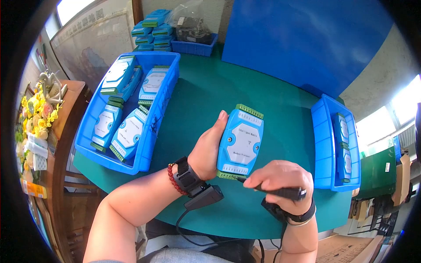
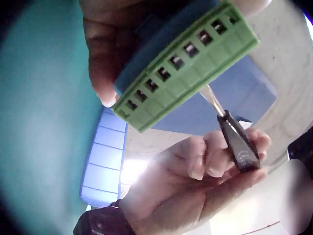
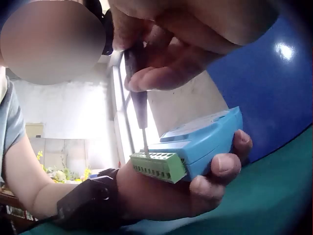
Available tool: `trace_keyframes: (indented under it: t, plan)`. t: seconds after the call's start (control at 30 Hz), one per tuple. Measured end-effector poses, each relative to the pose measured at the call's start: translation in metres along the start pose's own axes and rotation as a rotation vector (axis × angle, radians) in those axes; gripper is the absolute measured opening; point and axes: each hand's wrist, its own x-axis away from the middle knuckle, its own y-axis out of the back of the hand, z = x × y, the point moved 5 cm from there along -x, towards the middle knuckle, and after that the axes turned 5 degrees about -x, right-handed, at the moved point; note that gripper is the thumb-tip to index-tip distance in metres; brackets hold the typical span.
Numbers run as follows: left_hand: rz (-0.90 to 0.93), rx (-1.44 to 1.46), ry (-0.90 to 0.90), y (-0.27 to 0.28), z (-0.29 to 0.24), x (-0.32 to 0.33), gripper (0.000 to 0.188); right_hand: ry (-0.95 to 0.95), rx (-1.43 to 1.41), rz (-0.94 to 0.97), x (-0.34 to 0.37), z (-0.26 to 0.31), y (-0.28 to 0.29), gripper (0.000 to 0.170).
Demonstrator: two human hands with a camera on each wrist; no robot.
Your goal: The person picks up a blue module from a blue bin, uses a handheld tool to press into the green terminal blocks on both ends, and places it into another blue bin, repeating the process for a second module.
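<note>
A blue module (image 1: 240, 142) with a pale label is held up over the table by the left hand (image 1: 206, 151), whose fingers wrap its side and back. Its green terminal block (image 2: 188, 68) shows a row of openings in the left wrist view. The right hand (image 1: 283, 184) grips a black-handled screwdriver (image 2: 237, 142) between thumb and fingers. In the right wrist view the screwdriver's metal shaft (image 3: 145, 139) stands upright with its tip at the top holes of the green block (image 3: 159, 166).
A blue bin (image 1: 151, 151) with several modules stands at the left, another bin (image 1: 322, 144) with modules at the right. Stacked modules (image 1: 155, 22) and a small blue tray (image 1: 193, 48) sit at the back of the green table (image 1: 197, 87). A blue panel (image 1: 307, 39) rises behind.
</note>
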Motion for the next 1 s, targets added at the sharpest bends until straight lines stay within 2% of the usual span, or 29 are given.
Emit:
trace_keyframes:
  t: [0.07, 0.2, 0.4, 0.5, 0.53, 0.67, 0.77, 0.9, 1.0]
  plan:
    - [-0.002, 0.001, 0.006, 0.000, 0.001, 0.000, 0.056, -0.134, -0.061, -0.126, 0.006, -0.006, 0.001, 0.021]
    - [-0.020, 0.011, -0.003, 0.003, 0.004, -0.001, 0.055, -0.155, -0.033, -0.168, 0.006, -0.007, 0.000, 0.021]
    - [0.022, 0.032, -0.047, 0.001, -0.002, -0.001, 0.057, 0.094, 0.121, -0.047, 0.002, 0.010, 0.000, 0.022]
    - [0.029, 0.067, -0.094, 0.003, -0.001, -0.002, 0.058, 0.105, -0.102, -0.260, 0.010, 0.015, 0.007, 0.022]
    - [0.021, 0.079, -0.097, 0.004, -0.001, -0.002, 0.058, 0.108, -0.143, -0.265, 0.010, 0.014, 0.008, 0.025]
    - [-0.008, 0.073, -0.115, 0.002, -0.002, 0.001, 0.059, 0.014, 0.014, -0.153, 0.008, -0.004, -0.004, 0.031]
    - [0.001, 0.063, -0.136, 0.003, -0.002, 0.000, 0.059, -0.027, 0.017, -0.216, 0.012, -0.006, -0.004, 0.032]
    - [-0.007, 0.058, -0.140, 0.005, -0.001, 0.000, 0.059, 0.021, 0.226, -0.101, 0.007, 0.006, -0.012, 0.037]
    - [-0.031, 0.043, -0.150, 0.005, 0.000, 0.000, 0.059, -0.027, 0.234, -0.171, 0.009, 0.004, -0.011, 0.035]
